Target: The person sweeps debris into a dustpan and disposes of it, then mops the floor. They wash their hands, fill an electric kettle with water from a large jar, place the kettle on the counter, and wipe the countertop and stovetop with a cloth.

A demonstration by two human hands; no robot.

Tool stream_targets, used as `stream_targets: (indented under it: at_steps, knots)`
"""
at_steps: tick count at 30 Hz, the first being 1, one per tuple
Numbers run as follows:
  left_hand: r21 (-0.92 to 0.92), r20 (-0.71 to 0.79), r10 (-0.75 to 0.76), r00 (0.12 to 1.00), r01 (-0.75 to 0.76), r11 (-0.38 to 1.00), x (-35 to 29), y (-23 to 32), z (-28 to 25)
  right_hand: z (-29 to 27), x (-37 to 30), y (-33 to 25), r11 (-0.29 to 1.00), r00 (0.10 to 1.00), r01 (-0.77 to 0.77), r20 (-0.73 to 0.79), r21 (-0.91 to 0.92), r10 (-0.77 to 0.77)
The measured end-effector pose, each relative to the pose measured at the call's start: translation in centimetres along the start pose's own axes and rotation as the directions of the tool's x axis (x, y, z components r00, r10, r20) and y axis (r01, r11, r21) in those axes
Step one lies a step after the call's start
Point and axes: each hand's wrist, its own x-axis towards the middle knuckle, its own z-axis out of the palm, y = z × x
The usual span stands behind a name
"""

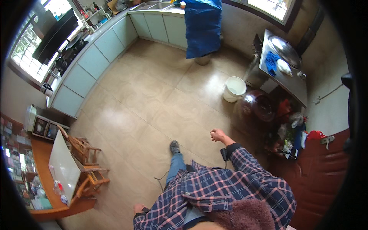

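Note:
My right hand (217,135) is held out over the tiled floor, its fingers loosely curled in and nothing seen in them. Nearest to it are a white bucket (234,89) and a large dark brown glazed jar (255,105), both apart from the hand. Low beside my body hangs my left hand (138,208), small and partly cut off by the plaid sleeve; its fingers do not show clearly. One shoe (174,147) of mine is forward on the floor.
A counter with pale cabinets (78,79) runs along the left and back. Blue sheeting (203,28) covers something tall at the back. A metal-topped stove (276,69) stands right, with cluttered bags below it. Wooden chairs (90,180) and a white-topped table (63,168) are left; a red-brown door (318,176) is right.

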Motion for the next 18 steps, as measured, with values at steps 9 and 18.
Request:
stream_targets:
  at_steps: [9,18]
  knots:
    - [-0.996,0.065,-0.343,0.937,0.084,0.042,21.3,13.0,-18.8,-6.3,-2.1,6.7,0.921,0.923,-0.374,-0.053,0.108,0.381]
    - [-0.837,-0.254,-0.002,0.967,-0.219,0.501,29.8,24.9,-38.0,-7.1,0.4,3.7,0.653,0.670,-0.592,-0.162,0.473,0.725]
